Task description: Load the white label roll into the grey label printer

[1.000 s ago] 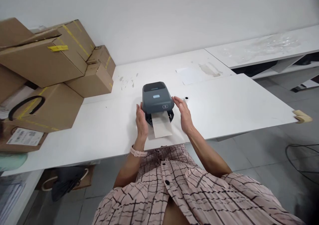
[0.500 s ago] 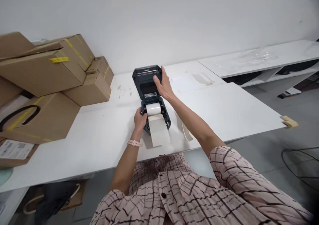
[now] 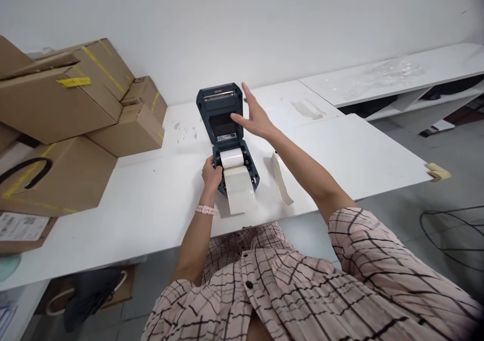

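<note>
Since half a second ago, my right hand (image 3: 254, 115) has come off the raised lid (image 3: 219, 110) of the label printer (image 3: 231, 152) and now hangs just beside the lid's right edge, fingers spread and holding nothing. My left hand (image 3: 210, 174) rests curled against the left side of the printer's base; from this angle I cannot tell whether it grips the housing or only steadies it.

I judge the step in hand to be the opening of the printer to get at its paper: the lid stands upright, and the white label roll (image 3: 232, 157) sits exposed in its cradle, with a strip of labels (image 3: 240, 194) fed out forward to the near edge of the bench (image 3: 340, 154).

The next move likely calls for the free right hand to come down to the roll while the left keeps the base from sliding.

By count: one printer, one roll inside it, one loose curled strip (image 3: 282, 178) lying just right of the printer, and four cardboard boxes (image 3: 75, 104) stacked at the bench's left end, as far as I can make out.
</note>
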